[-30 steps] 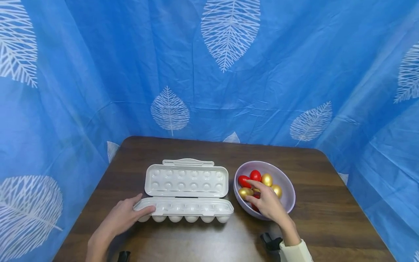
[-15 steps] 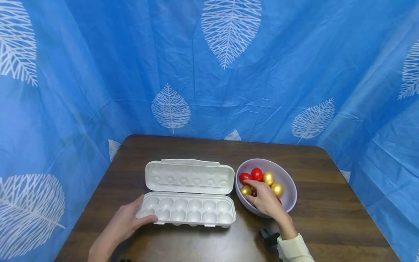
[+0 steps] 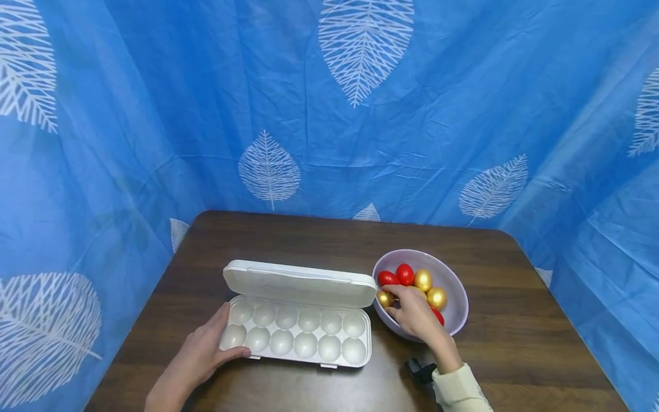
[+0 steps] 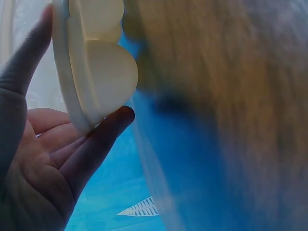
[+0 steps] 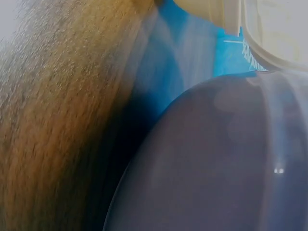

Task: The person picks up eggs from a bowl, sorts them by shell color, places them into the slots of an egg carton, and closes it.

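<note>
My left hand [image 3: 208, 346] grips the left end of a white egg carton's base [image 3: 293, 357], with round cups in two rows. In the left wrist view the thumb lies on the rim and a fingertip is at a rounded cup [image 4: 113, 74] underneath. Hinged behind the base, the lid [image 3: 301, 288] leans forward over the rear cups. My right hand [image 3: 417, 315] reaches into a lilac bowl [image 3: 455, 289] of red and gold eggs. Its thumb and forefinger are at a gold egg [image 3: 384, 299]; I cannot tell whether they pinch it. The right wrist view shows the bowl's outer wall [image 5: 202, 159], not the hand.
The carton and bowl stand side by side on a dark wooden table [image 3: 515, 320], the lid's right end right at the bowl's rim. A blue curtain [image 3: 206, 114] with white leaf prints surrounds the table. Red and gold eggs [image 3: 423, 280] lie in the bowl.
The carton's base has tipped from facing away to facing me, and its lid has swung up and forward. My left hand has kept its grip; the right hand has barely moved.
</note>
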The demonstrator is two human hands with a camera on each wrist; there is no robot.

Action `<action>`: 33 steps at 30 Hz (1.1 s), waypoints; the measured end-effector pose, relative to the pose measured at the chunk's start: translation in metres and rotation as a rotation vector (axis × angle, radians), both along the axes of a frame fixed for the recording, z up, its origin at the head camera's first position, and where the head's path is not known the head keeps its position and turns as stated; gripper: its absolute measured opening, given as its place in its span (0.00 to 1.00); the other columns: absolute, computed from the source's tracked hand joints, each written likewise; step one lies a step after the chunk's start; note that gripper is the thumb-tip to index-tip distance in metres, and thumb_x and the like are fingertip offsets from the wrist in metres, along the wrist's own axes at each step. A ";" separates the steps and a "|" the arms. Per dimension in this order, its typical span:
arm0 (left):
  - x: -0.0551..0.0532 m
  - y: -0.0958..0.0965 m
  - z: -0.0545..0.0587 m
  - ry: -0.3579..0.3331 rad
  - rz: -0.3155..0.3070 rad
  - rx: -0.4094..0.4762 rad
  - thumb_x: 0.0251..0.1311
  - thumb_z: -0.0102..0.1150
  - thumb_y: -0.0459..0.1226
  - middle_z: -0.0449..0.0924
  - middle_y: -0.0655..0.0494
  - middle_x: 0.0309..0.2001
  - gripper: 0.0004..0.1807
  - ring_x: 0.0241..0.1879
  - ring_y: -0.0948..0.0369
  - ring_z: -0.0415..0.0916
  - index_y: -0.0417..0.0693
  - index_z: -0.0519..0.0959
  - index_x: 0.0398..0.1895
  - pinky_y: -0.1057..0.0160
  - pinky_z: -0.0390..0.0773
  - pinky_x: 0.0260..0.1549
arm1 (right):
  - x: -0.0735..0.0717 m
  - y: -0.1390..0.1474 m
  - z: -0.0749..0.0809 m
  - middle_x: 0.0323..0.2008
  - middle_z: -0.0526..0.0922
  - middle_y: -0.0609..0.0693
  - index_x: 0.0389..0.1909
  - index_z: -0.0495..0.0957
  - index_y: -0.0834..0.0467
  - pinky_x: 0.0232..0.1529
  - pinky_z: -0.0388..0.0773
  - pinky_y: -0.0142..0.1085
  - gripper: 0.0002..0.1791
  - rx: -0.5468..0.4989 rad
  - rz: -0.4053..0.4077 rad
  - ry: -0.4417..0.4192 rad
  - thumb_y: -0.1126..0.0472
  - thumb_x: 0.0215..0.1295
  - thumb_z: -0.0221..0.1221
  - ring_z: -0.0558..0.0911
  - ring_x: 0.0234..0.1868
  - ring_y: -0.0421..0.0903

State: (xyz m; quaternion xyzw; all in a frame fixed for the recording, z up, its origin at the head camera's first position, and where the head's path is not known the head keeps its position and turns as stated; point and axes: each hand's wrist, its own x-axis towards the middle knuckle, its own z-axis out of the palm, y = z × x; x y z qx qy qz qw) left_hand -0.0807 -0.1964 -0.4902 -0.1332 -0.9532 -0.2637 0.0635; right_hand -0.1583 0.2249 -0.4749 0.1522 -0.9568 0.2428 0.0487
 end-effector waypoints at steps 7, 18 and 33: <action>0.000 0.001 0.003 -0.055 0.021 0.005 0.45 0.74 0.56 0.63 0.25 0.65 0.59 0.57 0.32 0.71 0.22 0.60 0.68 0.35 0.72 0.50 | 0.000 0.001 -0.003 0.41 0.85 0.52 0.50 0.83 0.61 0.50 0.78 0.49 0.22 -0.014 0.002 0.049 0.69 0.51 0.72 0.81 0.40 0.52; -0.003 0.001 0.016 -0.106 0.049 0.028 0.44 0.75 0.55 0.64 0.24 0.64 0.58 0.57 0.32 0.71 0.21 0.61 0.67 0.34 0.71 0.50 | 0.004 0.000 0.006 0.41 0.83 0.55 0.52 0.80 0.66 0.43 0.81 0.47 0.24 -0.129 -0.087 0.102 0.65 0.54 0.72 0.79 0.36 0.50; -0.004 0.002 0.014 -0.156 0.052 0.055 0.45 0.75 0.54 0.62 0.24 0.65 0.59 0.57 0.31 0.70 0.21 0.58 0.69 0.35 0.71 0.53 | 0.031 -0.019 0.017 0.39 0.85 0.60 0.47 0.80 0.70 0.40 0.82 0.33 0.21 -0.469 -0.168 0.568 0.70 0.49 0.71 0.85 0.35 0.52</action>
